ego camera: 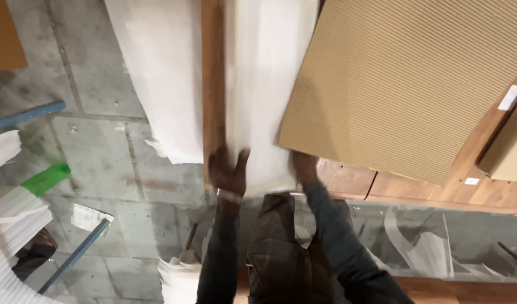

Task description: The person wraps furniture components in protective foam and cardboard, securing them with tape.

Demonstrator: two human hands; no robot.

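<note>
A white foam sheet (pixel 267 84) lies lengthwise over a brown wooden panel (pixel 212 84) in the middle of the head view, blurred by motion. My left hand (pixel 229 169) grips the sheet's near left corner, with a bracelet on the wrist. At the sheet's near right corner, partly under its edge, my right hand (pixel 304 169) holds on. A large sheet of corrugated cardboard (pixel 405 84) lies tilted to the right, its corner overlapping the foam sheet beside my right hand.
Another white foam sheet (pixel 157 73) hangs off the panel's left side. The concrete floor (pixel 95 157) holds blue bars (pixel 22 117), a green piece (pixel 45 179), stacked white foam (pixel 11 225) and scraps. More wooden panels (pixel 416 188) lie at right.
</note>
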